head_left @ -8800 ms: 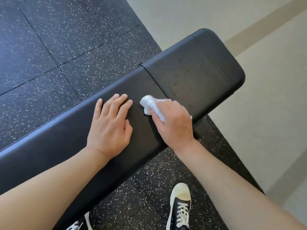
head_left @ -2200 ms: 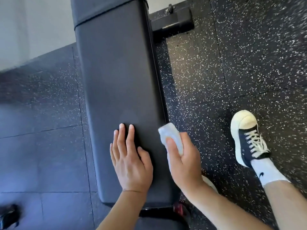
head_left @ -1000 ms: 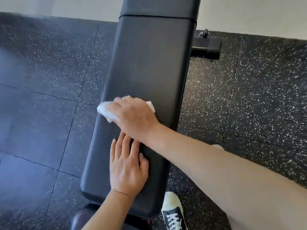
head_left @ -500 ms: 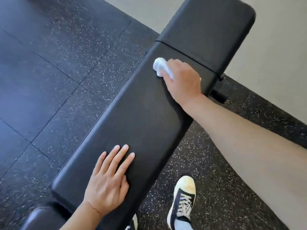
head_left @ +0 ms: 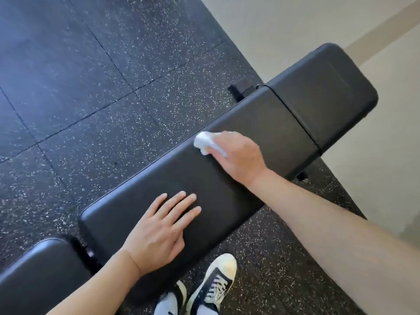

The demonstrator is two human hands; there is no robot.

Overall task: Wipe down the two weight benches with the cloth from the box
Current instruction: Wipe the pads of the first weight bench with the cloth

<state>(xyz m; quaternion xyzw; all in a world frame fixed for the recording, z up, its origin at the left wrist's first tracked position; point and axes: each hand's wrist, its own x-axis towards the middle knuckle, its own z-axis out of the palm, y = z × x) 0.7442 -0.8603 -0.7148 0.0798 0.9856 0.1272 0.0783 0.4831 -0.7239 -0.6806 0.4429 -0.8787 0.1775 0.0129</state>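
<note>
White cloth (head_left: 204, 142) sits bunched on the weight bench (head_left: 181, 185) pad near its far edge, gripped under right hand (head_left: 238, 155), fingers curled round it. Bench long axis runs lower-left to upper-right. Left hand (head_left: 159, 233) lies flat nearer w/ fingers straight, apart from cloth.

My forearms (head_left: 341, 223) are bare, no sleeves; on my feet, dark lace-up sneakers (head_left: 216, 285) (pale toe caps, white laces) over white socks (head_left: 166, 305).

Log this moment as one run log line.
right hand: wiping with cloth | left hand: flat on bench | stage: wiping long pad
</note>
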